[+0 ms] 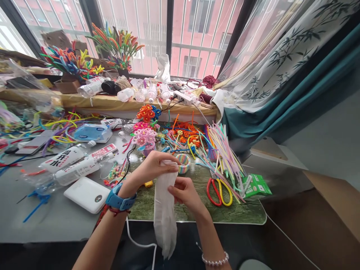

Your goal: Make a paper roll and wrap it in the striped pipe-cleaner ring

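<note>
A thin white plastic bag or sheet (165, 210) hangs down past the table's front edge, bunched at its top. My left hand (152, 165), with a blue watch on the wrist, is closed on its upper end. Lower on its right side, my right hand (184, 193) pinches it between thumb and fingers. Just behind my hands stands a round pastel striped ring (183, 163). Pink and orange pipe-cleaner flowers (144, 135) stand in a purple pot behind my left hand. Red and yellow handled scissors (219, 192) lie to the right of my right hand.
Pastel pipe cleaners (225, 150) and a green packet (256, 186) lie at the right. At the left are a white power bank (86, 195), plastic bottles (75, 170) and a blue tissue pack (92, 133). A cluttered windowsill (92, 102) runs behind; cardboard boxes (329, 198) stand right.
</note>
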A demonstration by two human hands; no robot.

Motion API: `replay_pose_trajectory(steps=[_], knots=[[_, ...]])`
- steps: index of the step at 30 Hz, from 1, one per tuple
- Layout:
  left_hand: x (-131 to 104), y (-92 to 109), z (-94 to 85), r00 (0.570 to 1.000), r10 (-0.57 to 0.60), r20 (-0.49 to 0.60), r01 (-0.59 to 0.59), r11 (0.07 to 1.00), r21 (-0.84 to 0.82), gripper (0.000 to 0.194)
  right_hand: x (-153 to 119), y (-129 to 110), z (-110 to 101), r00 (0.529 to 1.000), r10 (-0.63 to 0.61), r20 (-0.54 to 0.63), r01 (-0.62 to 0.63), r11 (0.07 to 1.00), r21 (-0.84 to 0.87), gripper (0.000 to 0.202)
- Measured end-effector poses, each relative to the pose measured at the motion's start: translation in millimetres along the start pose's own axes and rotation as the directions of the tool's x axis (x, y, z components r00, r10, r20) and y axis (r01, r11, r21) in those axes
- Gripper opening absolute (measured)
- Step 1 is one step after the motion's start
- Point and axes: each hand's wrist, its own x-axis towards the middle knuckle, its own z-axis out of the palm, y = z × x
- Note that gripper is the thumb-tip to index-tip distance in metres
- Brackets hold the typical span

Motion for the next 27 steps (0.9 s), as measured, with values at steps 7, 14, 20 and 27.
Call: replay_pose_trajectory(steps=[7, 14, 20, 27], knots=[[-16.7, -6.9, 17.5, 0.963, -0.134, -0.233, 0.117, 0.989, -0.086, 0.043, -1.6, 2.7, 3.6, 0.977, -0.046, -0.207, 0.030, 0.996, -0.082, 0.044], [-29.9, -14.7, 35.5, 0.980, -0.169, -0.109, 0.149, 0.974, -0.172, 0.060, -5.1, 11.1, 5.3, 0.955, -0.046, -0.292, 0.024, 0.996, -0.081, 0.042], [-34.4, -15.4, 42.7, 0.887, -0.296, -0.355, 0.209, 0.942, -0.263, 0.026, -11.4, 6.2, -9.6, 0.913, -0.056, -0.404, 0.065, 0.998, 0.009, 0.043], [-51.0, -22.5, 43.2, 0.807, -0.415, -0.420, 0.257, 0.887, -0.384, 0.039, -18.2, 3.4, -21.0, 0.817, -0.065, -0.573, 0.143, 0.985, 0.093, 0.040]])
